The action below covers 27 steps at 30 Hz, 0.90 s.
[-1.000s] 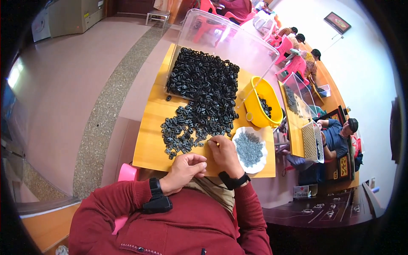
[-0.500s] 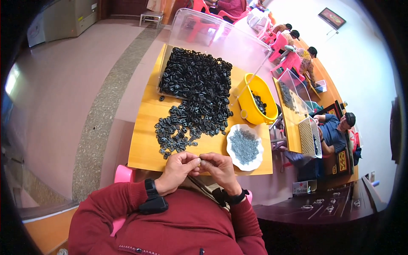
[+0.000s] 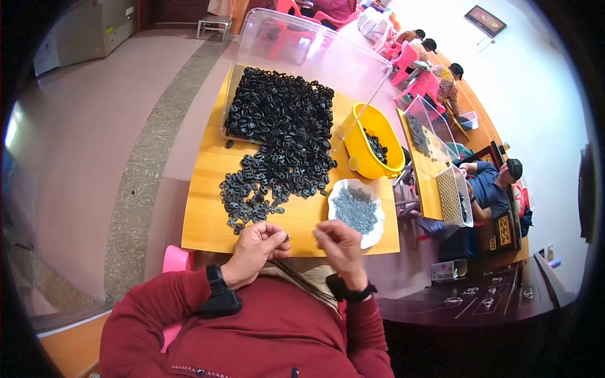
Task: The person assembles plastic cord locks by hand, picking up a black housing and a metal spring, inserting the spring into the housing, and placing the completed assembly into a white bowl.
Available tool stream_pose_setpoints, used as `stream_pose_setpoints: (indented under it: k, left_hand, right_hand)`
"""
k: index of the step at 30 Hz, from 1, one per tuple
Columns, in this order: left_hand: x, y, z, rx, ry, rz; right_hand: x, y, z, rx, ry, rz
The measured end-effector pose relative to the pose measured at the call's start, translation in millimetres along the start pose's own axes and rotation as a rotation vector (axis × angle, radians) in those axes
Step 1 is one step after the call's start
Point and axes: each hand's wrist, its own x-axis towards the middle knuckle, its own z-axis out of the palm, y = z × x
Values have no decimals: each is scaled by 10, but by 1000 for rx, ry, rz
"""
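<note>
Between the thumb and fingers of my left hand (image 3: 253, 251) is a small black plastic piece (image 3: 287, 238), mostly covered by the fingertips. My right hand (image 3: 343, 247) hovers apart from it, just below the white scalloped bowl (image 3: 374, 237). Its fingers are curled and smeared by motion, so I cannot make out whether anything is in them. Small grey bits (image 3: 354, 211) fill the bowl. Beyond my left hand, loose flat black pieces with holes (image 3: 249, 195) lie on the wooden table (image 3: 205, 217), joining a big heap of black pieces (image 3: 283, 120).
A clear plastic bin (image 3: 353, 60) lies tipped behind the heap. At the right, a yellow tub (image 3: 361, 165) has some black pieces inside. Farther right, a co-worker (image 3: 488, 189) sits at another table with a perforated white basket (image 3: 450, 195). Pink chairs (image 3: 425, 85) stand at the back.
My hands, together half a second ago, have separated. The right moved rightward toward the bowl; the left stays near the table's front edge with the small piece. The view has shifted slightly.
</note>
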Motion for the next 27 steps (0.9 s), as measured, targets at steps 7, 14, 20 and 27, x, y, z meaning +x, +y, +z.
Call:
stream_pose_setpoints:
  k: [7, 14, 20, 27]
  left_hand:
    - [-15, 27, 53, 37, 11, -22]
    - [2, 13, 40, 36, -2, -39]
    - [-4, 25, 29, 32, -12, -57]
    - [-3, 27, 29, 36, -24, -58]
  right_hand:
    - [186, 314, -558, -573, 131, -70]
    - [208, 335, -559, -711, 90, 16]
    - [216, 427, -549, -660, 123, -23]
    - [206, 491, -564, -638, 122, -72]
